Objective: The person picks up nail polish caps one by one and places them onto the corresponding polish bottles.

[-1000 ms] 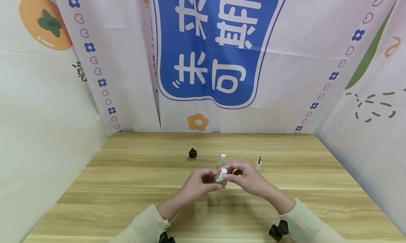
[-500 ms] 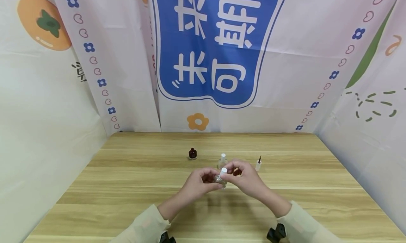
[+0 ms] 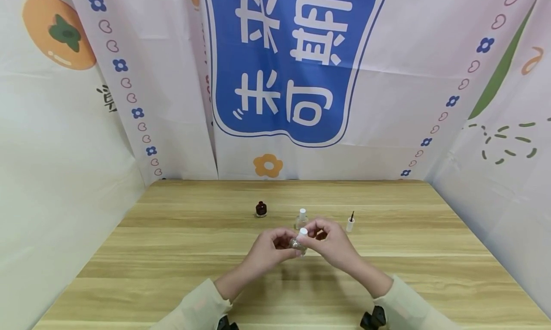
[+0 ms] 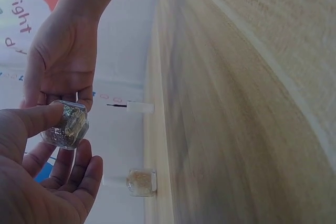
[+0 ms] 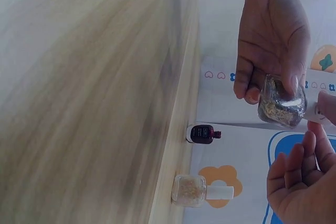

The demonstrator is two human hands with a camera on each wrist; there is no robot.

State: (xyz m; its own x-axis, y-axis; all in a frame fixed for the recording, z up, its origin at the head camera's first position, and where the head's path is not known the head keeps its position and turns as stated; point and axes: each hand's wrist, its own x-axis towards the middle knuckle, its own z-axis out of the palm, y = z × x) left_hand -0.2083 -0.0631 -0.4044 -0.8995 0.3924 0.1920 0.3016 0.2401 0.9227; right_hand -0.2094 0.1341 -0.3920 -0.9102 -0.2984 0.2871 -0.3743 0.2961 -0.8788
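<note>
My left hand (image 3: 268, 248) pinches a small clear nail polish bottle (image 4: 69, 124) by its body, thumb on the near side. Gold and silver glitter shows inside the glass in both wrist views. With thumb and fingers, my right hand (image 3: 335, 245) grips the bottle's white cap (image 3: 303, 232). The bottle is held above the table, cap upward and slightly tilted in the head view. Just behind the hands stands a second clear nail polish bottle (image 5: 190, 190), pale flakes inside, its white cap on.
A dark red nail polish bottle (image 3: 261, 210) stands uncapped at the back left. To the right, a white brush cap (image 3: 350, 224) stands upside down, its dark brush pointing up. The wooden table (image 3: 181, 244) ends at a printed cloth backdrop (image 3: 387, 129).
My right hand and forearm have shifted slightly left, its thumb moving across the white cap. My left hand keeps its hold on the bottle. The other things stay in place.
</note>
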